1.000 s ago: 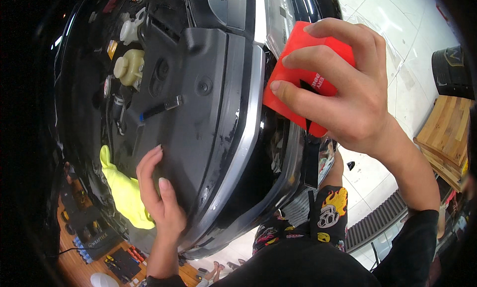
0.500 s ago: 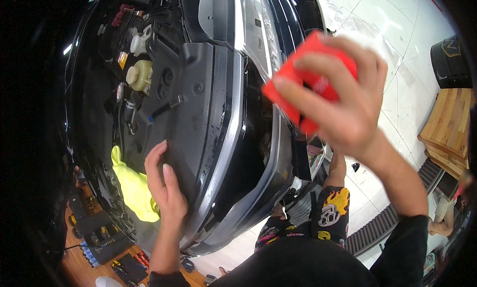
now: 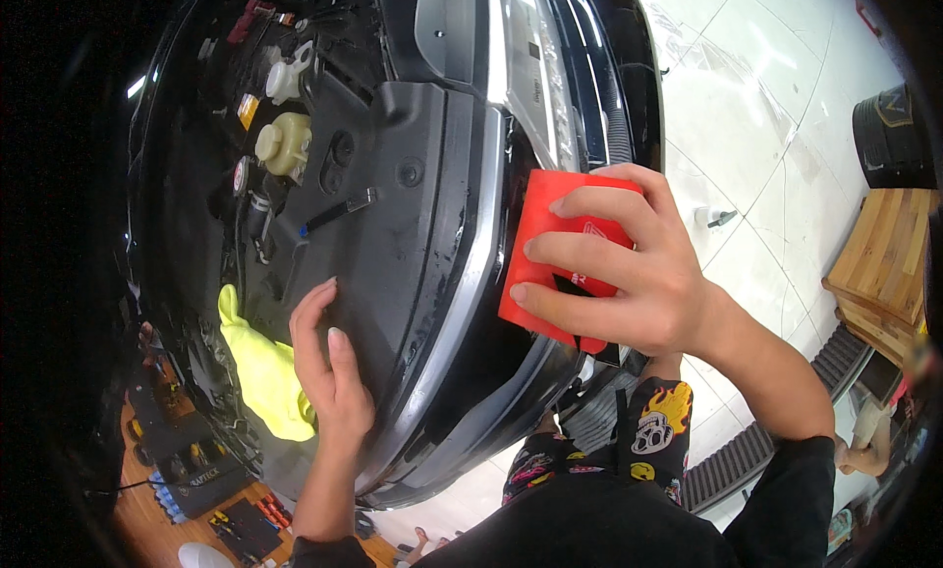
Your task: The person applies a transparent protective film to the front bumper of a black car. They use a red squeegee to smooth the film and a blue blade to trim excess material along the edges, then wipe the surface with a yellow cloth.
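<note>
A red rectangular pad (image 3: pixel 533 239) with pale printing and a dark patch at its lower edge is gripped in my right hand (image 3: pixel 653 283). The fingers spread across its face. It sits over the car's glossy black front corner; contact with the surface cannot be made out. My left hand (image 3: pixel 337 376) rests on the black plastic panel (image 3: pixel 378 244) under the raised hood, fingers loosely bent and apart, holding nothing. Beside it lies a bright yellow cloth (image 3: pixel 267 376). A silver trim strip (image 3: pixel 462 293) runs between my two hands.
A cream reservoir (image 3: pixel 283 143) and a white filler neck (image 3: pixel 288 75) stand in the engine bay. Clear film (image 3: pixel 535 86) hangs along the front. A small bottle (image 3: pixel 715 217) lies on the tiled floor. At the right are a wooden box (image 3: pixel 884 249) and a black bin (image 3: pixel 884 126).
My right hand has brought the red pad down from above the front corner, toward me and slightly left, turning its face into view. My left hand stays put.
</note>
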Action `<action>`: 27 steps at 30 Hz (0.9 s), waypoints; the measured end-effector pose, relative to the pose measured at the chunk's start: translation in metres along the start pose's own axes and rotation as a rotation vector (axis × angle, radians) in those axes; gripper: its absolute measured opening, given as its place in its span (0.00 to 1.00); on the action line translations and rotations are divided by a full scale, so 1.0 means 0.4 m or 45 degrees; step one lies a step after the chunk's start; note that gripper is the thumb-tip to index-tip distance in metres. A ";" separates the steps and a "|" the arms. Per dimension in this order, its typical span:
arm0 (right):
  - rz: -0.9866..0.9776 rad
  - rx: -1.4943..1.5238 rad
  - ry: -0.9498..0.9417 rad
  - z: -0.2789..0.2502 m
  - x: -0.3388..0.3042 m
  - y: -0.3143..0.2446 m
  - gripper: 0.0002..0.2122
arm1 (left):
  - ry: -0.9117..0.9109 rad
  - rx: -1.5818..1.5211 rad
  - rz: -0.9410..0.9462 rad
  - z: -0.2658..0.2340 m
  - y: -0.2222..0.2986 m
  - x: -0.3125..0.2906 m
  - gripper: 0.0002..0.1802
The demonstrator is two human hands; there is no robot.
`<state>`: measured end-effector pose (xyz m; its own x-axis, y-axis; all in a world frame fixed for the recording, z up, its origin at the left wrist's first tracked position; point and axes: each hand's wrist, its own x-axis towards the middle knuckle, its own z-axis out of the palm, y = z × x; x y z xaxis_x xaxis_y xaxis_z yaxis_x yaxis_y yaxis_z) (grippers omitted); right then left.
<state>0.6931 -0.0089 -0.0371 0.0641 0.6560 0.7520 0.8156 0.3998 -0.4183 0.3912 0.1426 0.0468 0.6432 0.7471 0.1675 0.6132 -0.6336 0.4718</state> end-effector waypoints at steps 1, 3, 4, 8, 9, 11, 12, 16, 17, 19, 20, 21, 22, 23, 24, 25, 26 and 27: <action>-0.010 0.008 0.001 0.005 0.002 0.002 0.15 | 0.001 -0.006 -0.003 0.000 -0.001 0.000 0.25; -0.022 -0.035 -0.040 0.005 0.007 -0.002 0.21 | -0.006 -0.010 -0.004 -0.002 -0.004 0.000 0.25; -0.031 -0.052 -0.059 0.006 0.011 -0.004 0.24 | -0.010 -0.012 -0.004 -0.002 -0.004 0.000 0.25; -0.083 -0.074 -0.115 0.006 0.028 0.007 0.25 | -0.026 -0.011 -0.001 -0.007 0.003 0.001 0.26; -0.083 -0.063 -0.135 0.005 0.032 0.010 0.25 | -0.027 -0.015 0.003 -0.008 0.003 0.001 0.26; -0.073 -0.037 -0.175 -0.002 0.038 0.011 0.26 | -0.034 -0.015 0.013 -0.009 0.009 0.003 0.26; -0.082 -0.019 -0.178 -0.004 0.042 0.014 0.24 | -0.040 -0.011 0.019 -0.009 0.014 0.005 0.26; -0.171 0.042 -0.155 -0.006 0.053 0.046 0.13 | -0.032 -0.013 0.012 -0.004 0.015 0.008 0.25; -0.187 0.054 -0.142 0.006 0.047 0.052 0.13 | -0.025 -0.021 0.000 -0.004 0.010 0.006 0.25; -0.211 0.018 -0.130 -0.004 0.034 0.052 0.18 | -0.013 -0.037 -0.021 -0.003 0.004 0.000 0.25; -0.221 -0.022 -0.130 -0.006 0.029 0.053 0.22 | -0.006 -0.042 -0.045 -0.005 0.004 -0.005 0.24; -0.231 -0.061 -0.129 -0.010 0.024 0.053 0.27 | -0.009 -0.040 -0.038 -0.005 0.003 -0.004 0.24; -0.182 -0.114 -0.107 -0.026 0.014 0.048 0.25 | -0.011 -0.038 -0.032 -0.005 0.003 -0.003 0.24; -0.050 -0.180 -0.099 -0.036 0.005 0.033 0.25 | -0.013 -0.029 -0.034 -0.005 0.001 -0.005 0.24; 0.086 -0.247 -0.094 -0.050 -0.002 0.011 0.24 | -0.017 -0.018 -0.029 -0.006 0.002 -0.005 0.24; 0.222 -0.311 -0.090 -0.055 -0.008 0.001 0.24 | -0.021 -0.008 -0.027 -0.008 0.003 -0.003 0.24; 0.245 -0.423 -0.018 -0.045 -0.006 -0.003 0.18 | -0.028 -0.003 -0.021 -0.005 0.004 0.000 0.24; 0.309 -0.422 -0.044 -0.043 0.000 -0.012 0.19 | -0.025 -0.001 -0.017 -0.003 0.005 0.001 0.24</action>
<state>0.6992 -0.0218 -0.0263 0.2630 0.7292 0.6318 0.9204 0.0066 -0.3909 0.3920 0.1420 0.0489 0.6440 0.7513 0.1439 0.6213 -0.6235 0.4746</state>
